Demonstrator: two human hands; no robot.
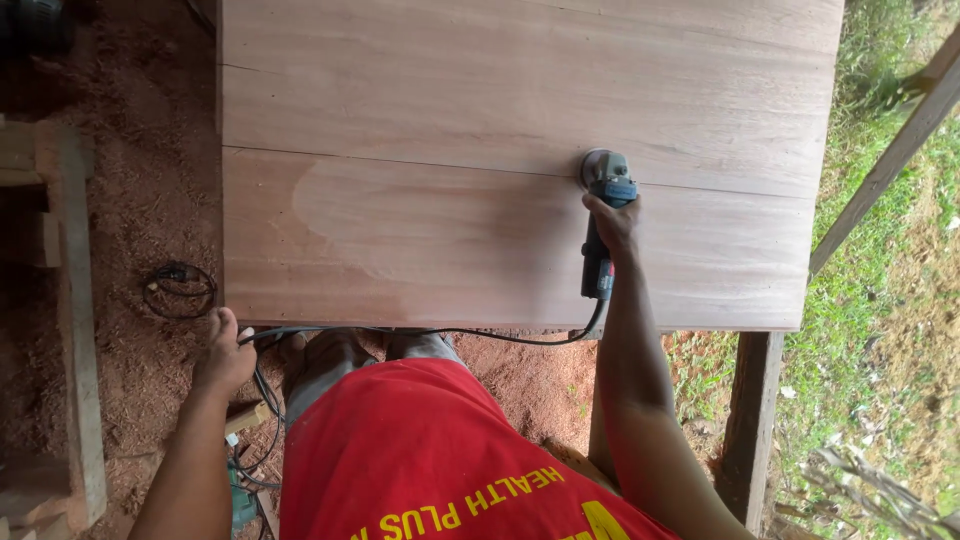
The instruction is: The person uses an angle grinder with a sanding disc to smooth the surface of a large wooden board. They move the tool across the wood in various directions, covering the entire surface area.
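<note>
Angle grinder [603, 225] sits right of frame centre, disc end flat on the wooden panel [450, 230] at the seam between its two boards. Right hand [612, 222] wraps the grinder body, fingers clamped around it. Black power cord [420, 332] runs from the tool's tail leftward along the panel's near edge to the left hand [222, 355], low left of frame; its fingers are curled at the panel's corner, and whether they grip the cord cannot be told. Sawdust-covered ground [140, 230] flanks the panel's left edge, with a coiled cable [178, 290] and stacked timber [70, 300] beyond. Open panel surface extends toward the top of frame. Grass [880, 300] and a slanted plank [890, 160] border the right edge.
</note>
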